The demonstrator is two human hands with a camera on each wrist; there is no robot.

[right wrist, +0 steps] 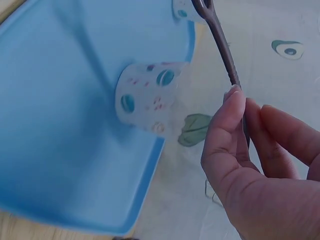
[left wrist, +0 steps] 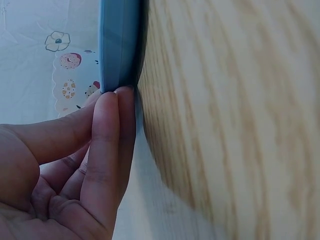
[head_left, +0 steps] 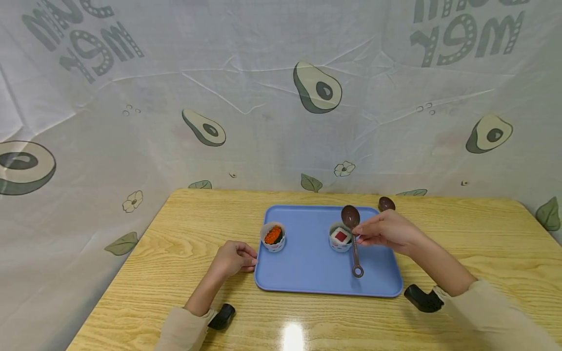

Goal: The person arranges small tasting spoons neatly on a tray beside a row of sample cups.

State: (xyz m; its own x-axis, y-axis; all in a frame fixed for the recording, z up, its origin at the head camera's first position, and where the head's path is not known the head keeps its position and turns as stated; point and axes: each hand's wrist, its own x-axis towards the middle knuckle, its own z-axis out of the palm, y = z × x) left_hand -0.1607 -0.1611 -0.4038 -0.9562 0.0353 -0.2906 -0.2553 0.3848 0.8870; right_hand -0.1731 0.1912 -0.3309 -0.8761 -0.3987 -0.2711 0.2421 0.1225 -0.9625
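My right hand (head_left: 386,231) pinches a brown spoon (head_left: 351,217) by the handle, its bowl pointing to the far side and its ringed end towards me. The spoon is over the right part of a blue tray (head_left: 307,273). Beside it, a paper cup (head_left: 338,246) on the tray holds a sushi piece (head_left: 340,236) with a red square centre. Another paper cup (head_left: 274,247), at the tray's left edge, holds a sushi piece topped with orange roe (head_left: 274,235). My left hand (head_left: 234,260) holds the tray's left rim between thumb and fingertips.
A dark brown rounded thing (head_left: 386,204) lies behind the tray's far right corner, partly hidden by the right hand. The wooden table (head_left: 197,219) ends at a white cloth (head_left: 263,122) printed with avocados. Black wrist devices show at both sleeves.
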